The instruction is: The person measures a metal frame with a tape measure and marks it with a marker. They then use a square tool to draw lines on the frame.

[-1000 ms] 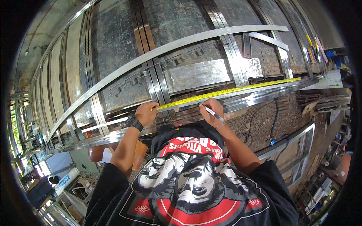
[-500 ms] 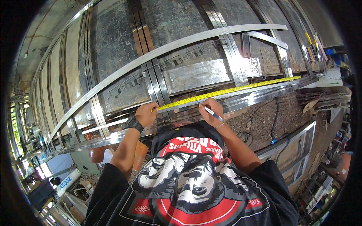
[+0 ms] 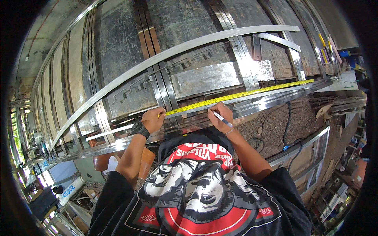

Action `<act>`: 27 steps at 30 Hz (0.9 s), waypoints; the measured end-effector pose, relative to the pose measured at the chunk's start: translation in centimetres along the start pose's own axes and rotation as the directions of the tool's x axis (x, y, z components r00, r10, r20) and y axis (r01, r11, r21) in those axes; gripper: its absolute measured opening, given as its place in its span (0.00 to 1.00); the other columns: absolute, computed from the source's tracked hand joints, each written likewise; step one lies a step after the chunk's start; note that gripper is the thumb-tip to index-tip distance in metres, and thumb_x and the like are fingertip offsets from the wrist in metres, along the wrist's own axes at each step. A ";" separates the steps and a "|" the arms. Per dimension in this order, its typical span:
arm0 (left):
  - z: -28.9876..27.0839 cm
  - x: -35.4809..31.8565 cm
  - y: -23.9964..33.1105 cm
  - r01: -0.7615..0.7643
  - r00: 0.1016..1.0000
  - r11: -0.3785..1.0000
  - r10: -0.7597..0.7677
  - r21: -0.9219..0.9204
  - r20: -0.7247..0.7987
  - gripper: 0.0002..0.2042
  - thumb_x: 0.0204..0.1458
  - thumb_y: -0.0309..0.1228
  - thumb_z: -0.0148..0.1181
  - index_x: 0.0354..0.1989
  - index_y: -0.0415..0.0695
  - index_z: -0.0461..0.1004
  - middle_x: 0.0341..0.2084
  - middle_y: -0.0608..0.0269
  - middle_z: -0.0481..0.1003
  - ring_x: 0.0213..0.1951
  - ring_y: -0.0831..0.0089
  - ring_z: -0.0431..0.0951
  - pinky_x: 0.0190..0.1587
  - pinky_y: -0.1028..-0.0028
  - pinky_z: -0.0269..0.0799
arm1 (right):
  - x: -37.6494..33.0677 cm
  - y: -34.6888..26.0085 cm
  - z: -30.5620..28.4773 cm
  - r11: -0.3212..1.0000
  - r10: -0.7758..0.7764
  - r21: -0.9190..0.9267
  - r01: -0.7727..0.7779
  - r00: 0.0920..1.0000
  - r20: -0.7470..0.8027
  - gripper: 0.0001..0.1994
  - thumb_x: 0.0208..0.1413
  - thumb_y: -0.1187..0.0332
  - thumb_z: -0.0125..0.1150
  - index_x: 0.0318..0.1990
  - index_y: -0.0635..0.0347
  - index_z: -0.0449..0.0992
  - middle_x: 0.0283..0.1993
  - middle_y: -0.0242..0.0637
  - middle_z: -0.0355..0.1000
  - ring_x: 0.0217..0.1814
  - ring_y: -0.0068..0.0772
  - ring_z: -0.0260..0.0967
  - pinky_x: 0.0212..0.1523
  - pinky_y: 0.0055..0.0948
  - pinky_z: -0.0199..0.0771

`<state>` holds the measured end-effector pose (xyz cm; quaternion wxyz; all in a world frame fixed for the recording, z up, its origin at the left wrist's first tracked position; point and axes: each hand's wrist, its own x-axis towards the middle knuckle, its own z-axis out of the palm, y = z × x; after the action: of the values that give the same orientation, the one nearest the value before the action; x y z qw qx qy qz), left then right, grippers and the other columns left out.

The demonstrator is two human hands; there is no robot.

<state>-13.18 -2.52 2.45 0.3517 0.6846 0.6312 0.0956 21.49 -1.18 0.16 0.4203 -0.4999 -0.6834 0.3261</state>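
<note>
A yellow tape measure (image 3: 240, 94) is stretched along a shiny metal bar (image 3: 256, 105) at the bench's near edge, its blade slanting up to the right. My left hand (image 3: 152, 119), with a dark watch on the wrist, is closed on the left end of the blade. Just below the tape, my right hand (image 3: 220, 114) grips a marker (image 3: 223, 119) with a pale barrel. The marker's tip side points up toward the metal beside the blade; whether it touches cannot be made out.
A long curved-looking flat metal bar (image 3: 177, 49) lies across the bench slats. A metal square (image 3: 279, 41) rests at the right, near a shiny sheet strip (image 3: 206, 80). Below the bench are a cable (image 3: 288, 122), a metal frame (image 3: 315, 157) and an orange-brown object (image 3: 146, 161).
</note>
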 end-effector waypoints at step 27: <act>0.5 -0.3 0.1 -0.046 0.998 0.997 0.049 0.061 -0.047 0.07 0.57 0.32 0.61 0.41 0.47 0.79 0.35 0.54 0.82 0.38 0.48 0.83 0.41 0.53 0.78 | -0.9 0.9 0.4 0.981 0.119 0.157 -0.114 0.993 -0.023 0.08 0.54 0.72 0.71 0.34 0.63 0.74 0.27 0.43 0.74 0.25 0.40 0.75 0.28 0.34 0.74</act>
<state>-12.84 -2.99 2.28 0.3131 0.7071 0.6258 0.1017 21.56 -1.78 -0.98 0.4494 -0.5100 -0.6184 0.3944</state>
